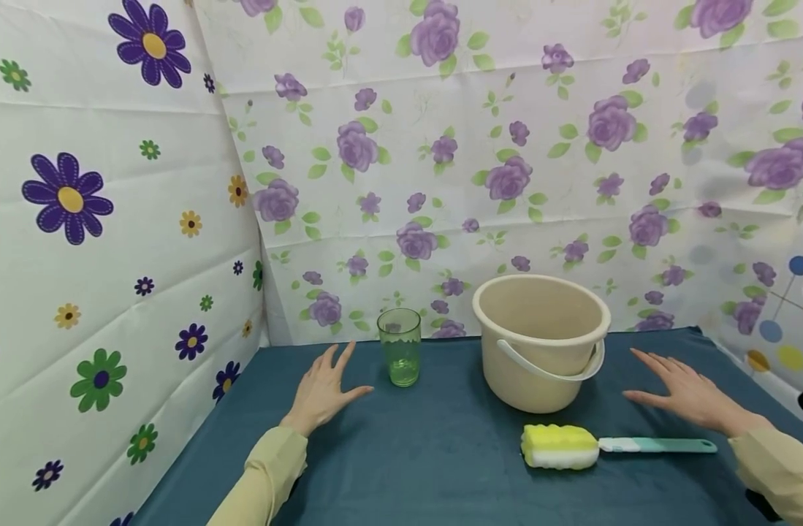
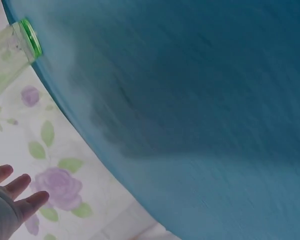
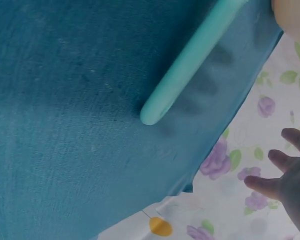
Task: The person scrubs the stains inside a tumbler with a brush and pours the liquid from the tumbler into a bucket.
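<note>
My left hand point(image 1: 324, 389) hovers over the table with its fingers spread, just left of a green clear drinking glass point(image 1: 402, 349) that stands upright. On the other side, my right hand point(image 1: 687, 391) is held out with straight fingers and touches nothing. Between the hands stands a beige bucket point(image 1: 531, 372), its white handle point(image 1: 546, 371) hanging down in front. Before the bucket lies a sponge brush point(image 1: 559, 446) with a yellow and white head and a teal handle point(image 1: 671, 445). In the right wrist view the end of that teal handle point(image 3: 190, 65) lies below my right hand point(image 3: 295, 185).
A dark blue cloth point(image 1: 408, 467) covers the table. Flowered white sheets hang behind it point(image 1: 375, 183) and at the left point(image 1: 131, 277); a dotted sheet point(image 1: 796, 307) hangs at the right. The glass and bucket stand near the table's back edge.
</note>
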`<state>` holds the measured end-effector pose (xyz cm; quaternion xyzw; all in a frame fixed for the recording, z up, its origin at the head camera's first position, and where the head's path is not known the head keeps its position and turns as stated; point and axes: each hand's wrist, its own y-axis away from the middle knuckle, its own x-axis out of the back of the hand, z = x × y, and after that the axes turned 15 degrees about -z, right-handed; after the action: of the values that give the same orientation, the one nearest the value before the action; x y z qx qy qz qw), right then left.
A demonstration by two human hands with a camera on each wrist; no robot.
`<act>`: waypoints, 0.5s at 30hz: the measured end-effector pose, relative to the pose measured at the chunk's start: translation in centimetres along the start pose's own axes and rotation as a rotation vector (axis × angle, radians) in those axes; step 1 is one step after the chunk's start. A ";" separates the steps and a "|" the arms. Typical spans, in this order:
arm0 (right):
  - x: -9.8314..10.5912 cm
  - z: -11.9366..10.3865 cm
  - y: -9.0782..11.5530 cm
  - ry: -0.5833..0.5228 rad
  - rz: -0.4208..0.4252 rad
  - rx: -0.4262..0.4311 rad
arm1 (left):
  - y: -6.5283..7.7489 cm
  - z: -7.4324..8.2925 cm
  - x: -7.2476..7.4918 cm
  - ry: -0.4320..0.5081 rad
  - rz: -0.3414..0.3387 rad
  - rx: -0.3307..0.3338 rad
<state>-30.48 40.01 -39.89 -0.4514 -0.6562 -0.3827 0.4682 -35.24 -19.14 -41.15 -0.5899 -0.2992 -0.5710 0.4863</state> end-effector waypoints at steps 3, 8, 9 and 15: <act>-0.1 -0.2 0.2 -0.015 -0.014 0.020 | -0.9 1.2 -0.2 0.049 -0.001 0.016; -0.4 -0.5 0.4 -0.054 -0.033 0.046 | -2.0 2.8 -0.6 0.181 -0.002 0.049; -0.5 -0.5 0.5 -0.053 -0.033 0.046 | -2.2 3.1 -0.6 0.209 -0.006 0.055; -0.8 -0.4 1.3 -0.040 -0.036 0.026 | -3.0 4.2 -1.1 0.346 -0.016 0.096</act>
<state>-28.97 39.86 -40.46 -0.4412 -0.6782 -0.3734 0.4539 -36.58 -14.06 -41.01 -0.4566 -0.2429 -0.6528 0.5535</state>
